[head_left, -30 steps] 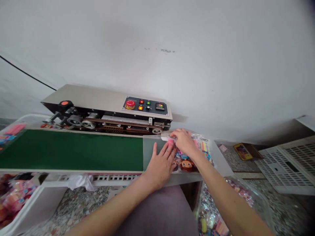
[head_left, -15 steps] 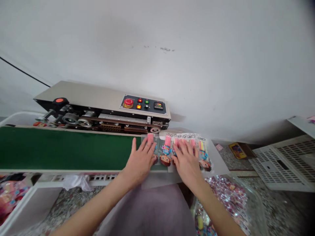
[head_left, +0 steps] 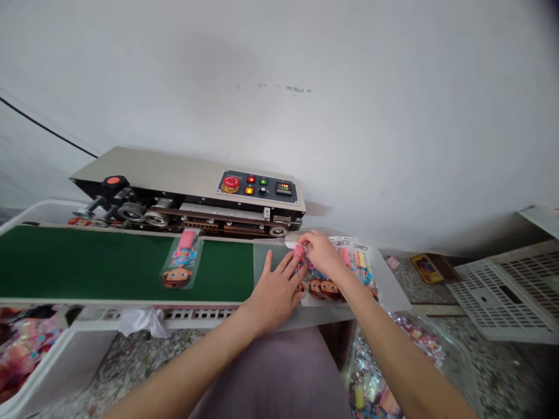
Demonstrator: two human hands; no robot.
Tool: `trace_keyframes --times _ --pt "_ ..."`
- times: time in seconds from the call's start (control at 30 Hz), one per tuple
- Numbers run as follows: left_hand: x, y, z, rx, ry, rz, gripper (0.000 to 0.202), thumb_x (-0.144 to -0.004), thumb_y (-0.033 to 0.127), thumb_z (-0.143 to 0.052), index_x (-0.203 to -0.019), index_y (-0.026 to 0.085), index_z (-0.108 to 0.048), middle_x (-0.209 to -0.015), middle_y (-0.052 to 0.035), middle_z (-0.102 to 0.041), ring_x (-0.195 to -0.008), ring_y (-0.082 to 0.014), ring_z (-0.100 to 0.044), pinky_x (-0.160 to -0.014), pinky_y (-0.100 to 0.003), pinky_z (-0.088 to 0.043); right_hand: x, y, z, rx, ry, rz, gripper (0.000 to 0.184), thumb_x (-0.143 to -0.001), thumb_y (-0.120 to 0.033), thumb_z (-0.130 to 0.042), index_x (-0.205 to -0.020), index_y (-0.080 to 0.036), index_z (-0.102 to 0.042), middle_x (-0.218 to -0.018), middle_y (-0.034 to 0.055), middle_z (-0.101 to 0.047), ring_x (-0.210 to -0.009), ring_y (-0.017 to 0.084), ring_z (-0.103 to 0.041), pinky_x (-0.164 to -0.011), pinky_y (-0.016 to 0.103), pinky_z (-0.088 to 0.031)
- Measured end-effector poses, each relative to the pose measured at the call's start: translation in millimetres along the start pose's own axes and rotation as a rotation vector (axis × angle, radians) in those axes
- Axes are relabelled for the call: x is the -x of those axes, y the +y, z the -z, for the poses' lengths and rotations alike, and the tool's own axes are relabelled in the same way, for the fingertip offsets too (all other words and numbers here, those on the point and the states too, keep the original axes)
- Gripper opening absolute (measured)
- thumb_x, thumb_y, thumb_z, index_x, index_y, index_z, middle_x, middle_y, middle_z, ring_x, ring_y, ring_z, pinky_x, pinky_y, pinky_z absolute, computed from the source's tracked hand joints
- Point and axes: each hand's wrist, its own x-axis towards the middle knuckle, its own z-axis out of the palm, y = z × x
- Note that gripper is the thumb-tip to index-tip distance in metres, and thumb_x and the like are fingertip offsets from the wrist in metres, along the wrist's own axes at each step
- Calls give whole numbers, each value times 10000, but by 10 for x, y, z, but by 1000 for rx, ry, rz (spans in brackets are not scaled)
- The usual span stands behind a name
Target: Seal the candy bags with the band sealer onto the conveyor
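My left hand (head_left: 279,291) lies with fingers spread over a clear plastic packet (head_left: 299,251) holding something pink, at the belt's right end. My right hand (head_left: 321,253) is closed at the top edge of that packet, its fingertips pinched together. More packets with cartoon faces (head_left: 323,289) and pink and yellow contents lie in a row on the white sheet (head_left: 391,291), partly under my right hand. Another packet (head_left: 180,262) with a pink top, blue lettering and a cartoon face rests apart on the green conveyor belt (head_left: 109,262), by the sealing machine (head_left: 187,186).
The machine's control panel (head_left: 262,187) has a red stop button and lit switches. A large clear bag (head_left: 379,366) of shiny packets stands below right. At lower left is a white bin (head_left: 82,361) beside pink packets. A white plastic crate (head_left: 493,297) sits at right.
One packet has travelled left along the green belt. My left hand has shifted right onto another packet. My right hand has moved up and left and closed at its top edge.
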Motion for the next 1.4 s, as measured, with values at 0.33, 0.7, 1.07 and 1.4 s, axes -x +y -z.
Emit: trace_keyframes --times 0.33,0.7,1.07,1.4 --pt "100 -71 24 -17 58 120 551 -1055 475 -267 -1535 228 -371 -1639 -105 -288 -1511 -305 -242 -1166 -728 -112 913 112 -26 462 183 19 416 -980 -353 -513 -1350 -179 -592 -1434 135 -573 -1363 373 -415 -1155 595 -198" --pt "58 -51 486 -30 -20 207 466 -1050 321 -333 -1432 130 -520 -1561 -152 -421 -1472 -315 -347 -1201 -672 -130 760 -132 -23 344 209 -20 411 -1011 -260 -411 -1388 -196 -563 -1421 102 -596 -1294 314 -491 -1134 558 -254" --pt "-187 41 36 48 -26 -20 542 -1057 451 -296 -1548 225 -338 -1635 -81 -296 -1521 -304 -225 -1178 -692 -166 790 188 56 461 125 -18 370 -985 -280 -480 -1310 -209 -641 -1478 60 -548 -1401 366 -388 -1137 609 -245" --pt "-30 -95 452 -24 -66 101 472 -1050 293 -307 -1449 132 -500 -1547 -145 -448 -1473 -322 -337 -1197 -661 -122 775 -6 -15 388 146 -32 430 -1001 -323 -469 -1417 -247 -547 -1459 84 -567 -1372 360 -429 -1138 626 -238"
